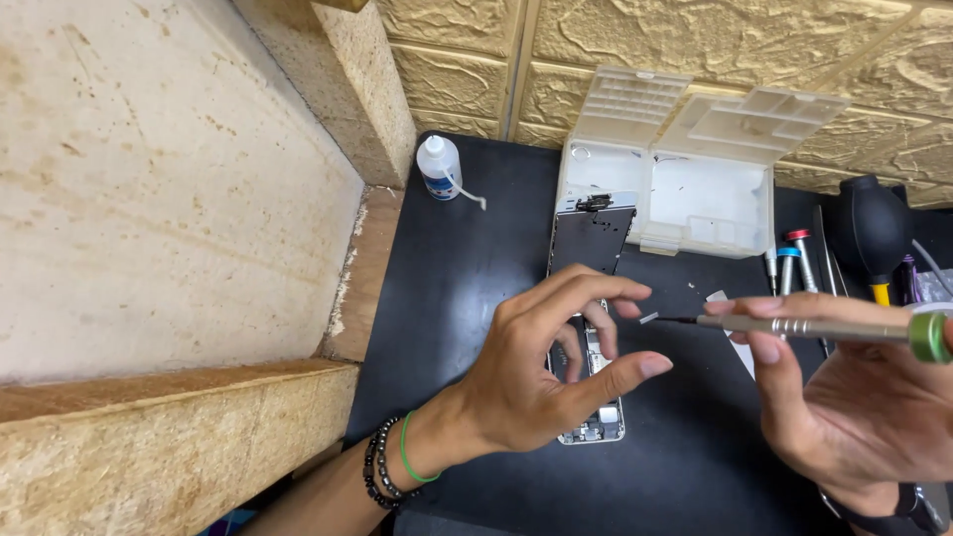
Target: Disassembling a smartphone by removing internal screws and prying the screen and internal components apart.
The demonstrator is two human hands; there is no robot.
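Note:
My left hand (556, 367) hovers above an opened phone body (594, 422) lying on a black mat (467, 298), thumb and fingers spread in a curve, holding nothing I can see. My right hand (854, 407) grips a slim metal screwdriver with a green cap (824, 328), held level, its tip pointing left toward my left fingertips. A small pale part (649, 318) lies on the mat just beyond the tip. The phone's dark screen panel (592, 238) lies flat behind the body, partly inside a white tray.
A white compartment tray (715, 203) with raised lids leans against the back wall. A small white squeeze bottle (438, 167) stands at the mat's back left. Two more screwdrivers (794, 260) and a black rubber blower (874, 233) sit right. A stone ledge borders the left.

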